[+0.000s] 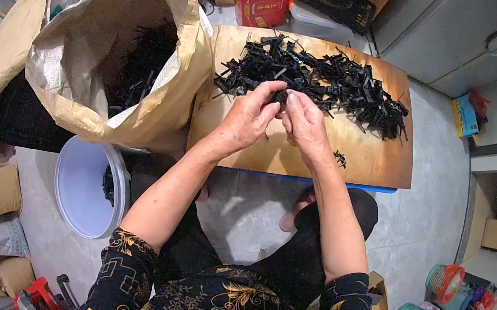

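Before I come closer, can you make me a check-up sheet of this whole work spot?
Surface: wooden board, browned at its edges.
Job's things: heap of black plastic pieces on the board, a small cluster nearer the person; more black pieces in the open brown sack and white bucket.
Clutter: red box behind the board.
Hands: left hand and right hand together pinch a small black piece.
Cables: none clear enough to tell.
Surroundings: grey tiled floor, grey cabinets.
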`<state>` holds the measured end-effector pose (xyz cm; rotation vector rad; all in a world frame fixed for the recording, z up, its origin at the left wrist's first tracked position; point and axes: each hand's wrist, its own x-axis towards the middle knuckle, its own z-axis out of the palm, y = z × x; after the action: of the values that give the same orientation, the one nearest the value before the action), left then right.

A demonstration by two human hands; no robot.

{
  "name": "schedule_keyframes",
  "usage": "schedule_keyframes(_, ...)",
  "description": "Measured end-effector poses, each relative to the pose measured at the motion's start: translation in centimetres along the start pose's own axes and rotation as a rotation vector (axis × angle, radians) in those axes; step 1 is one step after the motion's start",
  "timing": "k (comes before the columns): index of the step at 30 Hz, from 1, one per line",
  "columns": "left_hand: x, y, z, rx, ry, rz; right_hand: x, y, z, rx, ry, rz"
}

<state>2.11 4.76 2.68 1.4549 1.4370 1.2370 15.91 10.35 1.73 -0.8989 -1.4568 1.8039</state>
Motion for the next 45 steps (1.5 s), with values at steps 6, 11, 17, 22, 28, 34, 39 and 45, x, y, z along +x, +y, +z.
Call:
schedule_keyframes(6, 0.6, -0.3, 0.0, 0.059, 0.058, 0.04, -0.2, 0.1, 1.1, 0.005, -0.017, 0.021)
schedule_keyframes(11, 1.0, -0.9, 0.4, 0.034, 0.082, 0.059, 0.1, 0.5, 1.3, 0.071, -0.013, 0.027)
schedule_keyframes(17, 0.9, -1.1, 0.6, 0.102, 0.129, 0.112, 0.1, 0.3, 1.7, 0.181, 0.005, 0.134)
schedule_keyframes(22, 0.8, -1.1, 0.6, 0.178, 0.152, 0.131, 0.7, 0.8, 1.5, 0.119, -0.019, 0.061)
schedule_keyframes(28, -1.1, 0.1, -0.6, 0.265, 0.105, 0.177, 0.6, -1.9, -1.3, -0.185, -0.242, 0.168)
schedule_keyframes(34, -11.2, 5.9, -5.0, 0.393, 0.183, 0.122, 0.3, 3.0, -8.4, -1.237, 0.149, -0.008)
schedule_keyframes(39, -22.3, 4.3, -13.1, 0.605, 0.44, -0.038, -0.7, 3.8, -7.5, -1.356, 0.206, 0.217)
schedule_keyframes(45, -31.7, -3.4, -25.2, 0.82, 0.59, -0.422, -0.5, 5.2, -7.2, -1.273, 0.284, 0.142)
